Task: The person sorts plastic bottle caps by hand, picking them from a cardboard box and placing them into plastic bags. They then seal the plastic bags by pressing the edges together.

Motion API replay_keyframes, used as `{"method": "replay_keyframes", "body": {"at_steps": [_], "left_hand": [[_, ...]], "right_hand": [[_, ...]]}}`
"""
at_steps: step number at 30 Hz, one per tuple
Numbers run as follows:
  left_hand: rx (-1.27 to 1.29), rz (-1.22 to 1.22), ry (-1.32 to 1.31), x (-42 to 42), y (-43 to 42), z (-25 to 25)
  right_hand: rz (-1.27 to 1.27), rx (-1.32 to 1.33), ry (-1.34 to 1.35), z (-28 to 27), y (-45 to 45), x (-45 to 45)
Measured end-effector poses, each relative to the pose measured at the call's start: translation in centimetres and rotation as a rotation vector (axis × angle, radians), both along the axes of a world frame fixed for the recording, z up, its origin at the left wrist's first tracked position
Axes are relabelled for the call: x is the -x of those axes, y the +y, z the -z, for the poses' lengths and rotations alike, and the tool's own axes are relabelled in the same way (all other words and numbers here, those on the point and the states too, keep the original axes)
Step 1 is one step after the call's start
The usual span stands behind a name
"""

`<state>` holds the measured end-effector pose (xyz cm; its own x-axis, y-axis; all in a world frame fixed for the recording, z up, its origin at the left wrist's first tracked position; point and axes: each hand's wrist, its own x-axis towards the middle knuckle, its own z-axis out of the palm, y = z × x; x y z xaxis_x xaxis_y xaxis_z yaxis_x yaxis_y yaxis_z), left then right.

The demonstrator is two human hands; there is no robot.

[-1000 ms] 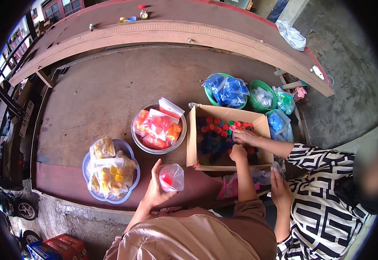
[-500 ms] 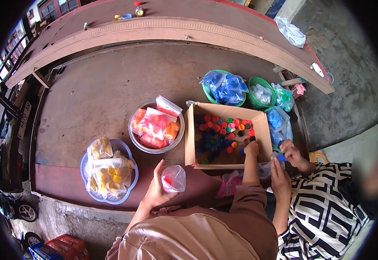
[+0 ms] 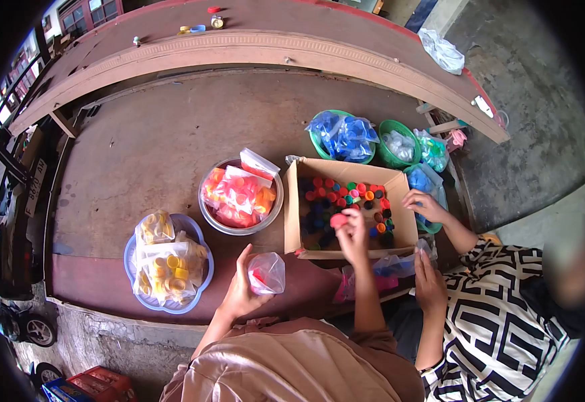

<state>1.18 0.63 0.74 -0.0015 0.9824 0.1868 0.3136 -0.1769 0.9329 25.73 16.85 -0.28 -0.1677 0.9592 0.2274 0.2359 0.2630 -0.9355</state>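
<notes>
My left hand (image 3: pixel 237 295) holds a clear plastic bag (image 3: pixel 276 271) upright, with something red, apparently a bottle cap, inside. A red bottle cap (image 3: pixel 339 220) is pinched in the fingers of my right hand (image 3: pixel 355 240), over the cardboard box (image 3: pixel 292 211). Inside that box lie loose bottle caps (image 3: pixel 333 197) in red, blue, green, orange and black. Left of the box, a round metal bowl (image 3: pixel 282 201) contains bags of red and orange caps. Nearer my left side, a pale blue scalloped tray (image 3: pixel 130 268) bears bags of yellow caps.
Green baskets (image 3: pixel 384 155) with bagged blue and clear caps stand behind the box. On my right, a co-worker in a patterned shirt (image 3: pixel 500 295) holds a clear bag (image 3: pixel 424 253) in one hand; the other is by the box's right edge. A raised wooden ledge (image 3: pixel 252 45) runs behind.
My right hand has moved left and up from the box's right side and now shows a red cap. The co-worker's far hand has moved from the bag up beside the box. My left hand stays nearly still.
</notes>
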Motion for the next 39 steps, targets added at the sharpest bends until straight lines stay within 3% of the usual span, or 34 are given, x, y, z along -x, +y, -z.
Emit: {"method": "replay_keyframes", "body": {"at_steps": [2,5,7,10,12,14,15,16,17,18,23,32,36,39], "left_hand": [[0.002,0.0,0.001,-0.2,0.1,-0.1],[-0.04,0.023,-0.025,-0.6,0.2,-0.1],[-0.054,0.029,-0.031,-0.5,0.3,-0.2],[-0.017,0.013,-0.04,0.0,-0.1,-0.4],[-0.009,-0.004,-0.035,0.2,-0.2,-0.4],[-0.005,-0.012,-0.036,0.3,-0.3,-0.5],[-0.003,-0.012,-0.038,0.3,-0.3,-0.5],[0.0,-0.012,-0.038,0.4,-0.3,-0.5],[0.0,-0.009,-0.039,0.5,-0.4,-0.5],[0.0,-0.007,-0.041,0.6,-0.4,-0.4],[0.012,0.006,-0.046,0.3,-0.4,-0.3],[0.027,0.016,-0.019,0.3,-0.3,-0.2],[0.034,0.019,-0.012,0.1,-0.1,-0.1],[0.032,0.025,-0.015,0.0,-0.1,-0.3]], "right_hand": [[-0.248,-0.004,0.077,-3.3,-4.1,3.9],[-0.485,-0.069,-0.141,-5.5,-7.8,7.4],[-0.671,-0.33,-0.29,-5.5,-8.1,8.1],[-0.581,-0.116,-0.094,-5.8,-6.8,7.7],[-0.312,-0.119,-0.252,-4.4,-4.3,6.0],[-0.09,-0.193,-0.686,-1.5,-1.3,2.6],[-0.027,-0.108,-0.958,0.4,0.0,0.1],[-0.039,0.161,-1.263,1.6,1.8,-2.1],[0.119,0.041,-1.302,3.9,2.5,-4.7],[0.134,0.099,-1.347,4.1,3.4,-6.5],[0.212,0.345,-1.465,4.4,7.9,-9.2],[0.208,0.55,-1.559,7.1,9.5,-11.1],[0.223,0.476,-1.425,7.8,9.0,-12.6],[0.206,0.302,-1.062,8.1,8.8,-13.8]]}}
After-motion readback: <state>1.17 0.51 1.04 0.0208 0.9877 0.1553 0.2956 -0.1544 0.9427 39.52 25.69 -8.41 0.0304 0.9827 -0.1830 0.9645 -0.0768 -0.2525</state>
